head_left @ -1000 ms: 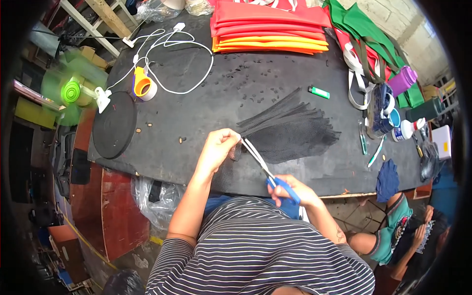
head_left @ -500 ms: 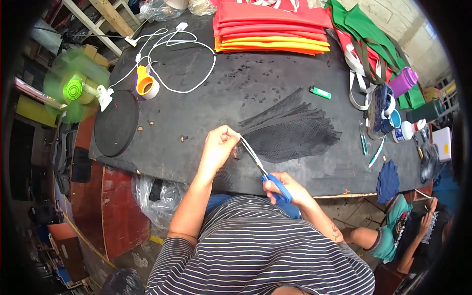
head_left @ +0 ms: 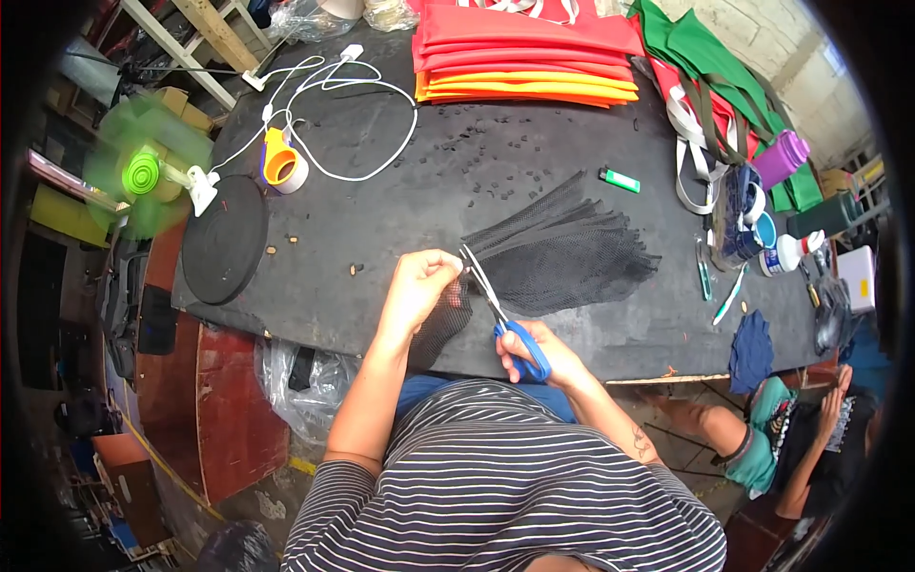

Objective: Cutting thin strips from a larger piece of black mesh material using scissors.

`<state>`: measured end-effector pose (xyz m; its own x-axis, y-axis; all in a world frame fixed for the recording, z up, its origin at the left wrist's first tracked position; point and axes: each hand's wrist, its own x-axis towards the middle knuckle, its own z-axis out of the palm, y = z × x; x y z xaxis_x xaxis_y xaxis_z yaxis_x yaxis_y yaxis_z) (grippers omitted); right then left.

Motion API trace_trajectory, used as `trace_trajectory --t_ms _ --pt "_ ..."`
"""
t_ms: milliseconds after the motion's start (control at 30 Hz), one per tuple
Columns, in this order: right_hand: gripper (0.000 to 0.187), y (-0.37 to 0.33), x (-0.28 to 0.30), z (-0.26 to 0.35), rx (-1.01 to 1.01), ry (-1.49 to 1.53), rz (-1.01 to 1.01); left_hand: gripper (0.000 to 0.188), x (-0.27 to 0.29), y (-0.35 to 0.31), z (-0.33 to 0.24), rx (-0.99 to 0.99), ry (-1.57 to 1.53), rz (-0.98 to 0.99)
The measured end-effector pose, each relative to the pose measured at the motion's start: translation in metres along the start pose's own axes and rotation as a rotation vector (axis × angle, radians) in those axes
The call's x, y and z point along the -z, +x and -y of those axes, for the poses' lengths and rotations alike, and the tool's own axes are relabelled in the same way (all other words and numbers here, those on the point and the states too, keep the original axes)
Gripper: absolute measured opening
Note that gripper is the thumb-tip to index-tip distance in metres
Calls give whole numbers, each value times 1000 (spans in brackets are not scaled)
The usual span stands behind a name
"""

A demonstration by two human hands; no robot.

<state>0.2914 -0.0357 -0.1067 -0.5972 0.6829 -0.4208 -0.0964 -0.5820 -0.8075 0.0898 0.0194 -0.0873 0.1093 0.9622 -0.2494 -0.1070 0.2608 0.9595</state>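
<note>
My left hand (head_left: 419, 289) pinches the upper edge of a piece of black mesh (head_left: 442, 329), which hangs from the fingers over the table's near side. My right hand (head_left: 536, 354) grips blue-handled scissors (head_left: 491, 296). Their blades stand slightly apart, pointing up and left, with the tips just right of my left fingertips. Beyond the blades a fanned pile of black mesh pieces (head_left: 581, 257) lies on the dark table (head_left: 362, 224). Small black scraps (head_left: 488, 145) are scattered farther back.
Red and orange folded fabric (head_left: 529, 57) is stacked at the back. On the left are a white cable (head_left: 329, 176), a tape roll (head_left: 283, 170), a black disc (head_left: 225, 238) and a spinning green fan (head_left: 143, 173). A green lighter (head_left: 620, 179) and a bottle (head_left: 791, 254) lie right. Another person (head_left: 820, 439) sits lower right.
My right hand and the scissors have shifted slightly left and up, and the blades have parted. More of the held mesh now shows below my left hand. The seated person's hands and leg have moved.
</note>
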Motion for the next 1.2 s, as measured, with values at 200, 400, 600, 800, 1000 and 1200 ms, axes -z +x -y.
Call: trace_trajectory --t_ms 200,400,600,800,1000,1200 --pt "33 3 -3 0 -4 13 -35 13 3 0 -1 33 8 37" --pt "30 4 -5 -2 15 -72 -98 12 5 -1 -2 44 -45 81" --pt "28 -1 -3 1 -15 -125 -107 15 7 -3 -7 67 -5 100" --pt "34 -2 3 -7 53 -152 -2 16 8 -2 -8 54 42 111" --pt "37 -4 3 -2 65 -207 18 16 10 -1 -7 56 89 99" --pt "31 -3 -2 3 12 -187 -59 14 10 0 -7 45 84 99"
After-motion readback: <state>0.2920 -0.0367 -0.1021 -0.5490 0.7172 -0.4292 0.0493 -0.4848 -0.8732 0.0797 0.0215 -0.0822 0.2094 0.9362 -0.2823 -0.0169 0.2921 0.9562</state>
